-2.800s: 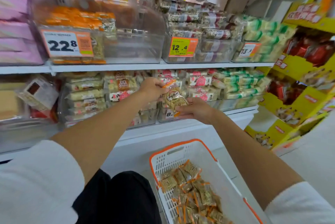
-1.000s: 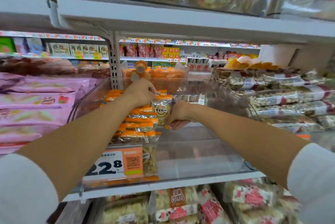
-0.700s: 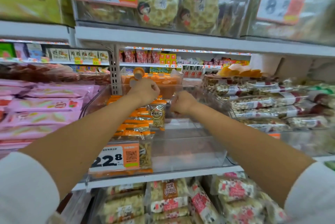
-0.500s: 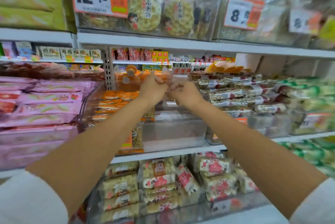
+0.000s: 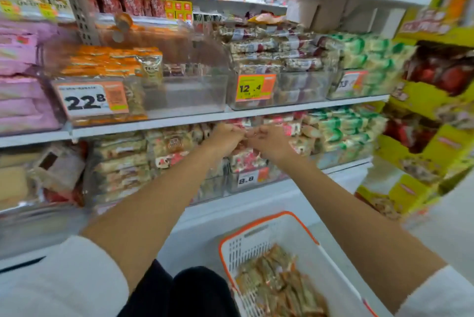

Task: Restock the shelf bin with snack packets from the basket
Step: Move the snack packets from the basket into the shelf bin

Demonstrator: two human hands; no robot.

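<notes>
Two hands (left (image 5: 226,137), right (image 5: 269,141)), one basket (image 5: 323,268)

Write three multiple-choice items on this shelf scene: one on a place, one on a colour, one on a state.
1. Where is the basket?
A. on the top shelf
B. low, in front of the shelves
C. hung from a hook

2. What colour is the basket's rim?
A. blue
B. green
C. orange

3. How full is the clear bin with the price tag reading 22.8?
A. heaped across its whole width
B. snack packets on its left side only
C. turned upside down

Key:
1 B, it sits at the bottom of the view, below the shelf fronts.
2 C, an orange band runs round its white mesh walls.
3 B, orange packets stack behind the tag, while the right part shows only clear wall.
</notes>
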